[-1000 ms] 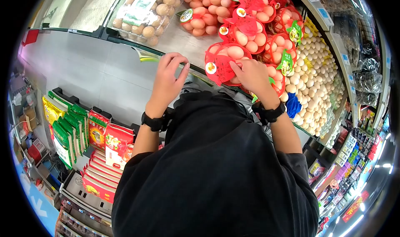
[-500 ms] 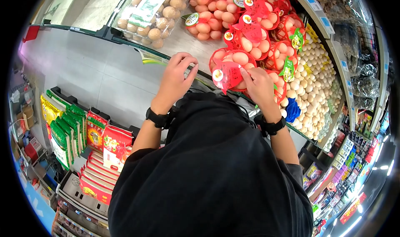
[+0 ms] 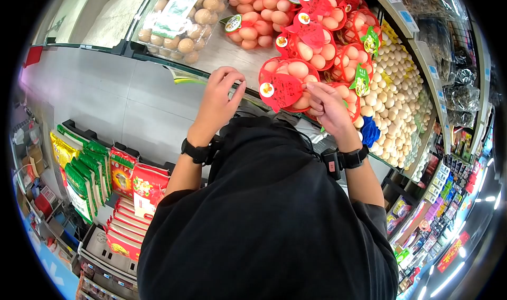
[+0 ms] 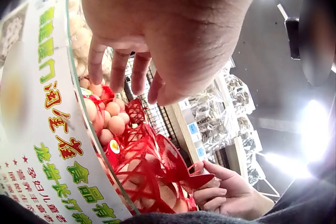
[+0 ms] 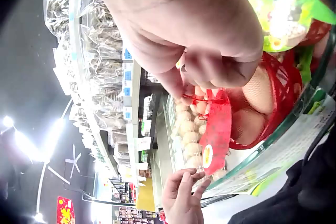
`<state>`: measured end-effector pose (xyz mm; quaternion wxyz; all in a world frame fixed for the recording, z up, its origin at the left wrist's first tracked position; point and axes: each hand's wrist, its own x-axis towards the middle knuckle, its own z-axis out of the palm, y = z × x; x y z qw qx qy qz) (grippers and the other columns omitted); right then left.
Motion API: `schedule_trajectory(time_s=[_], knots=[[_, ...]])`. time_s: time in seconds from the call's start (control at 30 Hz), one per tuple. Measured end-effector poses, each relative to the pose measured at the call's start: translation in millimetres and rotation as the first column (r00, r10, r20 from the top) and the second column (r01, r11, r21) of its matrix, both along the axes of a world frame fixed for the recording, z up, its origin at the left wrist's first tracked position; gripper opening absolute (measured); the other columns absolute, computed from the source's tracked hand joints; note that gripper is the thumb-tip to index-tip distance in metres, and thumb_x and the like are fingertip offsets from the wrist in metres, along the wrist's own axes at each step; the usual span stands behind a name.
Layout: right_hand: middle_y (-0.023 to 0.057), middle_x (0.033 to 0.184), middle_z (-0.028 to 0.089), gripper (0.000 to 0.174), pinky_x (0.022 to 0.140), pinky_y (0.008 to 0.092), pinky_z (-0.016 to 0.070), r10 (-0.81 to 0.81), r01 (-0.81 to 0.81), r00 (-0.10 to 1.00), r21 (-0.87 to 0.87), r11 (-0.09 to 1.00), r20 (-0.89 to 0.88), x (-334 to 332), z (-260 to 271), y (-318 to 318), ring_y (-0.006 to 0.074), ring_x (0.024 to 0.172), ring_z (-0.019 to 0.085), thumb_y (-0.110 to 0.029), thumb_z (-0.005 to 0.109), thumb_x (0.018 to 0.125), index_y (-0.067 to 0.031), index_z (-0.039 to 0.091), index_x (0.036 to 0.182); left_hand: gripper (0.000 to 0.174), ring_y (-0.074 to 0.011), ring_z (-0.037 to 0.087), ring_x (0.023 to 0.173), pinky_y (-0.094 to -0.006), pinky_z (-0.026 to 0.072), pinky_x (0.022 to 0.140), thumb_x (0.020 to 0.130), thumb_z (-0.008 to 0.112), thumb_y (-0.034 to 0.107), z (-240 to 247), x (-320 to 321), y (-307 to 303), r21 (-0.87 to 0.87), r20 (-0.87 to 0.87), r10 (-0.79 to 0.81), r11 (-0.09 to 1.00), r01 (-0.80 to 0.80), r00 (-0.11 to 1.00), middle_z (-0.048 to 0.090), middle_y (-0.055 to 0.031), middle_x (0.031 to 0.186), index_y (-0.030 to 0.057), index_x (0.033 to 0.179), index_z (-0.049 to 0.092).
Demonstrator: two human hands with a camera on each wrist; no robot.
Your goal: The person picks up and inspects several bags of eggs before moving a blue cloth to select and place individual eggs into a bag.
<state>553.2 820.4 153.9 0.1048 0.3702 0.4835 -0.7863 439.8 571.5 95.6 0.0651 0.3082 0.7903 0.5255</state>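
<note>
A red net bag of brown eggs (image 3: 298,69) sits at the front edge of the egg counter, a red paper tag (image 3: 281,91) lying over its near side. My right hand (image 3: 334,112) pinches the tag's right end between thumb and index finger. From the right wrist view, a thin red tie (image 5: 202,99) shows at those fingertips, beside the tag. My left hand (image 3: 217,98) hovers left of the bag near the counter edge, fingers loosely bent and holding nothing. In the left wrist view its fingers (image 4: 119,71) hang relaxed.
More net bags of eggs (image 3: 314,39) are piled behind. Loose pale eggs (image 3: 391,107) fill the right side, with a blue bundle (image 3: 371,131) at their edge. A clear egg carton (image 3: 185,23) stands left. Bagged dried goods (image 3: 459,99) line the right shelf.
My right hand has turned at the wrist and drawn slightly back, its other fingers now folded under while thumb and index stay at the tag. The left hand holds nearly the same pose.
</note>
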Motion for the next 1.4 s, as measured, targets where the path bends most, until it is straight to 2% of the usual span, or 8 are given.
schedule_trajectory(time_s=[0.17,0.37,0.53,0.73,0.87,1.07,1.13,1.4], knots=[[-0.0076,0.065,0.045,0.013,0.047,0.019,0.0242,-0.035,0.031,0.997,-0.053,0.998,-0.066,2.4,-5.4,-10.7,0.0022,0.052,0.035,-0.016,0.063,0.095,-0.0029,0.064,0.092,0.012,-0.0313,0.056,0.097,-0.0384,0.0459,0.085,0.084,0.066,0.003,-0.6,0.8,-1.5,0.004,0.033,0.026,1.0,-0.026,0.999,0.057,-0.0113,0.101,0.0024,0.095,0.062],[-0.0067,0.064,0.047,0.015,0.048,0.0188,0.025,0.015,0.0,0.993,0.129,0.992,-0.115,5.2,-2.4,-11.8,0.0016,0.053,0.036,-0.017,0.063,0.095,-0.0051,0.061,0.086,0.009,-0.0297,0.057,0.096,-0.0351,0.0452,0.086,0.087,0.064,0.004,0.2,-1.6,-5.0,-0.016,0.008,0.021,1.0,-0.021,1.0,0.057,-0.0122,0.1,0.0002,0.095,0.06],[-0.007,0.065,0.049,0.02,0.05,0.0181,0.0307,0.144,-0.119,0.989,0.41,0.904,-0.032,1.5,9.0,-16.7,0.0009,0.054,0.041,-0.02,0.064,0.095,-0.0065,0.058,0.082,0.009,-0.0295,0.057,0.095,-0.035,0.0456,0.085,0.088,0.064,0.004,1.1,-2.6,-5.5,-0.02,0.035,0.028,0.999,-0.027,0.999,0.057,-0.0123,0.099,0.0002,0.094,0.06],[-0.005,0.067,0.055,0.016,0.05,0.0166,0.034,0.145,-0.102,0.988,0.489,0.866,-0.051,5.2,-2.3,-14.8,0.001,0.056,0.046,-0.018,0.066,0.094,-0.0038,0.061,0.086,0.009,-0.0294,0.057,0.095,-0.0348,0.0458,0.085,0.087,0.064,0.004,0.9,-7.6,-4.4,-0.02,0.023,0.025,1.0,-0.025,0.999,0.057,-0.0125,0.098,0.0002,0.095,0.06],[-0.0025,0.069,0.06,0.016,0.048,0.0169,0.0341,0.08,-0.051,0.996,0.434,0.899,-0.05,9.9,-7.9,-8.6,0.0014,0.055,0.048,-0.017,0.067,0.093,-0.0019,0.063,0.09,0.009,-0.0293,0.057,0.094,-0.0345,0.0457,0.085,0.087,0.063,0.003,0.9,-15.0,-2.2,-0.017,0.004,0.023,1.0,-0.023,1.0,0.057,-0.0125,0.098,0.0,0.094,0.06],[0.002,0.072,0.065,0.017,0.046,0.0175,0.0359,0.0,0.019,0.999,0.545,0.838,-0.034,10.2,-10.0,-5.1,0.0032,0.054,0.053,-0.016,0.067,0.093,0.0,0.065,0.093,0.008,-0.029,0.057,0.094,-0.0336,0.045,0.086,0.088,0.063,0.003,4.6,-21.7,-3.0,-0.024,0.034,0.0,1.0,0.001,0.999,0.057,-0.0118,0.098,-0.0001,0.095,0.059],[0.0021,0.074,0.065,0.016,0.048,0.018,0.0384,0.04,-0.031,0.999,0.434,0.9,-0.012,7.4,-2.3,-10.1,0.0039,0.059,0.056,-0.016,0.064,0.095,-0.0007,0.064,0.095,0.008,-0.029,0.057,0.094,-0.0336,0.0449,0.086,0.088,0.062,0.003,3.6,-22.3,-3.8,-0.025,0.034,-0.005,1.0,0.006,0.999,0.057,-0.0117,0.097,-0.0001,0.095,0.059],[-0.0012,0.079,0.054,0.015,0.059,0.0199,0.0421,0.156,-0.085,0.98,0.443,0.892,-0.126,9.6,-20.9,-12.7,0.0047,0.068,0.051,-0.019,0.056,0.1,-0.0041,0.059,0.098,0.008,-0.0291,0.057,0.094,-0.0337,0.0449,0.086,0.088,0.062,0.003,5.4,-21.2,-4.5,-0.039,0.05,-0.029,0.999,0.031,0.998,0.057,-0.0121,0.098,0.0001,0.095,0.059]])
